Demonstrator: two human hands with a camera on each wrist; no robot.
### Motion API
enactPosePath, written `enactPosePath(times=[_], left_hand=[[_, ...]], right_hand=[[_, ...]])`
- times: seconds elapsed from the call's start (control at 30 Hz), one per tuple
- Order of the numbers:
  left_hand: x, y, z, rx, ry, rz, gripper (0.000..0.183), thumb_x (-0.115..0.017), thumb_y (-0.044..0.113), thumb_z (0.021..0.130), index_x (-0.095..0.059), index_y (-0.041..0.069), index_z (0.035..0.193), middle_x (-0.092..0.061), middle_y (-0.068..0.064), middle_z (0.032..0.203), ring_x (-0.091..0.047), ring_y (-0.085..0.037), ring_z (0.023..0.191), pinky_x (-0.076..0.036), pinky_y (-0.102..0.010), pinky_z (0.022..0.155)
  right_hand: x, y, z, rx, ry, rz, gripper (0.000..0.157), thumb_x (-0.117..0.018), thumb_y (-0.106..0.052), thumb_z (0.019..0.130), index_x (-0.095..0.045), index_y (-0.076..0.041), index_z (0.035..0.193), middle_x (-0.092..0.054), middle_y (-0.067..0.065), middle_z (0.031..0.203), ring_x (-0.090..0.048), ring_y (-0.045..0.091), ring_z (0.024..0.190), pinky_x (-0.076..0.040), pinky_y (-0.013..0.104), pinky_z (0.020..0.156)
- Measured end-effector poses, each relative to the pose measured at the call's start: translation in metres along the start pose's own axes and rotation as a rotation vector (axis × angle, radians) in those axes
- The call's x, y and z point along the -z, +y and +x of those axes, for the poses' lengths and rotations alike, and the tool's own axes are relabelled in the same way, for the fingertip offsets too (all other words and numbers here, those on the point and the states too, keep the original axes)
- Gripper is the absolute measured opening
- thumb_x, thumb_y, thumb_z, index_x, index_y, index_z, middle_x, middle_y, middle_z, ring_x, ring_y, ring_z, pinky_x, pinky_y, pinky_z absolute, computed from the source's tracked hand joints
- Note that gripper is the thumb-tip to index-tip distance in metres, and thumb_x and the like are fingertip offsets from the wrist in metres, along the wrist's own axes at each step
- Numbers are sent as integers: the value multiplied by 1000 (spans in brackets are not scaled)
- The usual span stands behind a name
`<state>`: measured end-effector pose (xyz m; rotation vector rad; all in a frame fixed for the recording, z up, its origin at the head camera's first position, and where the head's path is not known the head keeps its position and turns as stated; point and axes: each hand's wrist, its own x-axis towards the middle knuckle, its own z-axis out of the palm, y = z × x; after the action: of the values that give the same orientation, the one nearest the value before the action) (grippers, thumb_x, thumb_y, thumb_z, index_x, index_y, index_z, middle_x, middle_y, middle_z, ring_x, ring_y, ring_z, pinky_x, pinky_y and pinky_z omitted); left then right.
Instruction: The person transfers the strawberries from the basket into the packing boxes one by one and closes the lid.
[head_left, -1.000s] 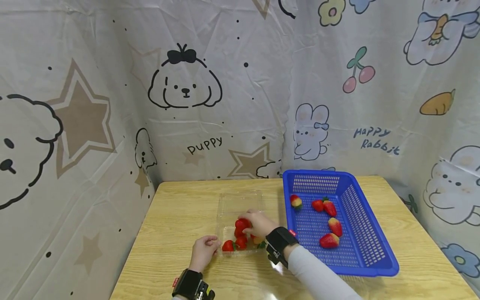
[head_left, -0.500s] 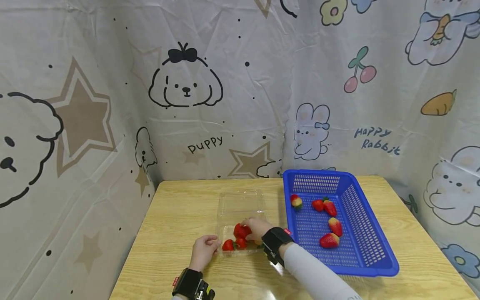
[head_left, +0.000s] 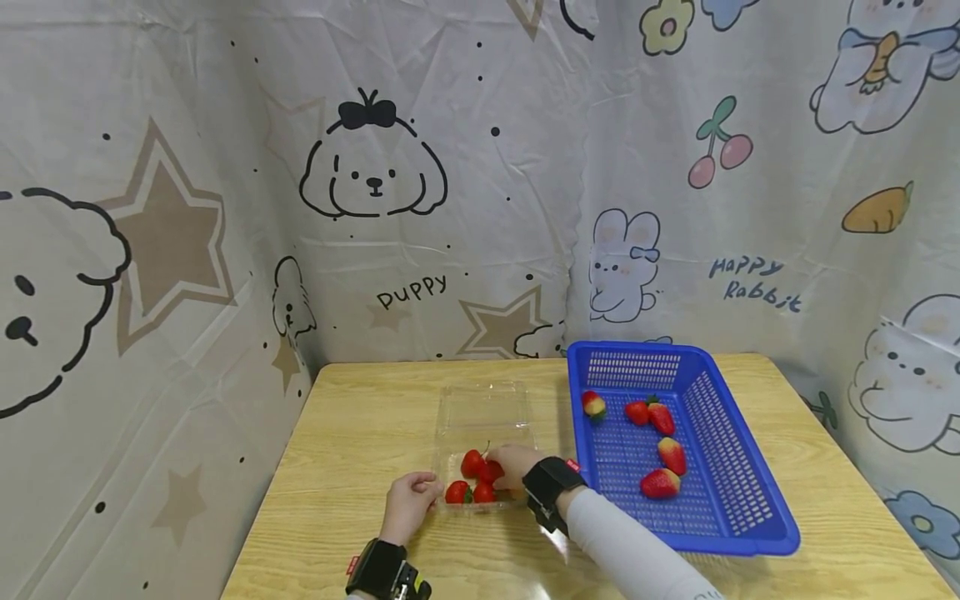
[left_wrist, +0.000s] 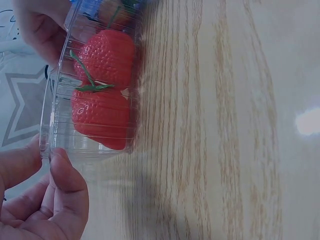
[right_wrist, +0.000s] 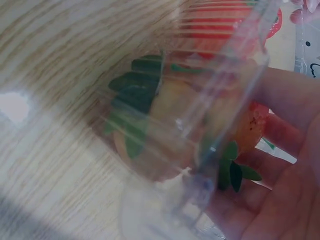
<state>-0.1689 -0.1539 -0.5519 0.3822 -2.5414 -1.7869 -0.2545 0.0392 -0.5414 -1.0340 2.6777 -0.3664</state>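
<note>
A clear plastic clamshell box [head_left: 483,408] lies with its lid folded back on the table, several red strawberries [head_left: 472,463] in its near half. At the box's left front corner, my left hand [head_left: 408,502] pinches the rim between thumb and fingers; the left wrist view shows the fingertips [left_wrist: 62,165] at that rim, beside two strawberries [left_wrist: 102,117]. My right hand [head_left: 513,465] reaches into the right side of the box. Its fingers curl round a strawberry [right_wrist: 250,125], partly hidden by the hand. A paler strawberry with green leaves [right_wrist: 172,115] shows through the box wall.
Right of the box stands a blue perforated basket [head_left: 757,467] holding several strawberries [head_left: 660,483] spread over its bottom. The wooden table [head_left: 360,417] meets a printed cloth backdrop [head_left: 480,208] at the back and sides.
My right hand has moved down into the box with its strawberry, from the top of the pile. Another strawberry now shows to the left of its fingers. My left hand stays at the rim.
</note>
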Motion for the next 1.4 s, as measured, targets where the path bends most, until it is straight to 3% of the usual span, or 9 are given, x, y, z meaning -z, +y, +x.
enactPosePath(times=[0.23,0.43,0.6,0.8,0.9,1.07,1.23,1.4], left_hand=[[-1,-1,1,-8,2,5,25,-63,3,84,-59,-14,102,-58,-5,68,-58,-16,58,-51,-32,56],[-1,0,1,9,2,1,26,-63,3,84,-59,-14,104,-58,-6,69,-57,-15,59,-51,-31,55],[-1,2,-1,27,-6,-13,28,-63,4,84,-58,-14,105,-58,-6,71,-58,-15,60,-51,-32,57],[0,2,-2,1,-5,-7,26,-63,3,84,-59,-15,104,-59,-7,70,-59,-18,61,-51,-33,56],[0,2,-2,-6,-4,-9,26,-63,3,84,-59,-14,103,-59,-7,70,-59,-18,61,-51,-34,56],[0,3,-2,4,-5,-5,26,-62,3,84,-59,-14,104,-58,-6,69,-59,-18,61,-52,-33,56],[0,3,-2,5,-3,7,26,-62,3,84,-59,-14,104,-58,-6,68,-58,-18,60,-51,-32,56],[1,3,-2,7,-8,1,27,-63,4,84,-59,-14,103,-57,-5,69,-59,-18,61,-52,-33,56]], right_hand=[[-6,6,3,-20,-19,-10,41,-73,-19,77,-61,-5,114,-65,6,97,-60,19,90,-47,28,80],[-1,3,1,-54,-84,24,44,-70,-21,80,-58,-8,120,-64,3,96,-59,18,94,-46,30,85],[31,-9,-9,-44,-132,32,44,-67,-23,82,-56,-8,123,-62,7,113,-55,22,107,-43,34,92],[87,-14,-25,16,-83,118,43,-59,-22,89,-51,-7,128,-51,11,129,-46,27,120,-37,40,100],[113,-10,-35,52,32,161,41,-57,-19,91,-50,-4,129,-50,15,130,-46,29,120,-37,43,99],[135,12,-51,57,395,136,43,-60,-12,88,-48,-2,129,-51,17,127,-48,31,117,-39,44,97],[137,45,-65,-62,676,156,52,-63,-6,84,-44,-4,132,-41,19,132,-41,36,121,-37,49,98],[120,90,-81,-279,819,187,60,-64,-5,80,-39,-5,135,-32,24,137,-34,44,122,-31,58,97]])
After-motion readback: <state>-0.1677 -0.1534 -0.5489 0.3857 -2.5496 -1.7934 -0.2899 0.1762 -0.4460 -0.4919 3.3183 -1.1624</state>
